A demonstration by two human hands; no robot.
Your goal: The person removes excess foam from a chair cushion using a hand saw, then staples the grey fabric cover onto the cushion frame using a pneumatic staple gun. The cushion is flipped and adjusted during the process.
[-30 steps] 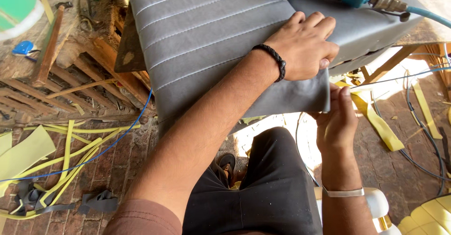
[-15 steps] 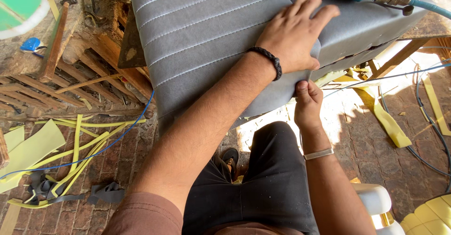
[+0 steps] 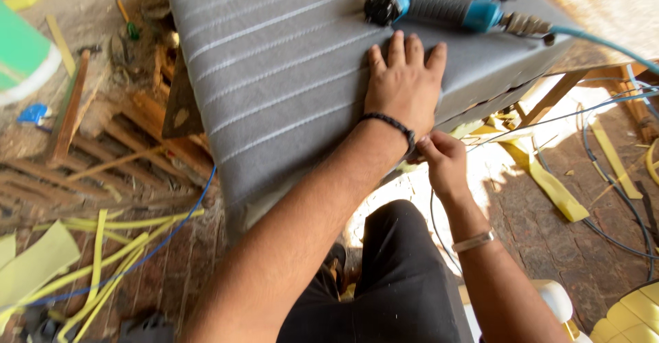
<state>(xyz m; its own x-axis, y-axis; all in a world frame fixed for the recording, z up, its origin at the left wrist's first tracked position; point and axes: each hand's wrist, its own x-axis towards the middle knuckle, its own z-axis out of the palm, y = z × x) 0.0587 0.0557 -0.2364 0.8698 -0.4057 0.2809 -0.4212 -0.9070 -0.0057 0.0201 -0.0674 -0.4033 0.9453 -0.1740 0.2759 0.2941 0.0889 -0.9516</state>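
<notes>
Two hands meet the grey cushion (image 3: 288, 75): left hand (image 3: 405, 86) spread flat on top, right hand (image 3: 445, 159) pinching its near edge.

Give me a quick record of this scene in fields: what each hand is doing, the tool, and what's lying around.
Left hand: pressed flat, fingers spread, on the grey striped cushion
Right hand: pinching the fabric at the cushion's near edge, under the left wrist
Tool: blue and black pneumatic stapler lying on the cushion, just beyond the left fingertips, hose attached
Ground: yellow foam strips, wooden slats, blue cable
</notes>
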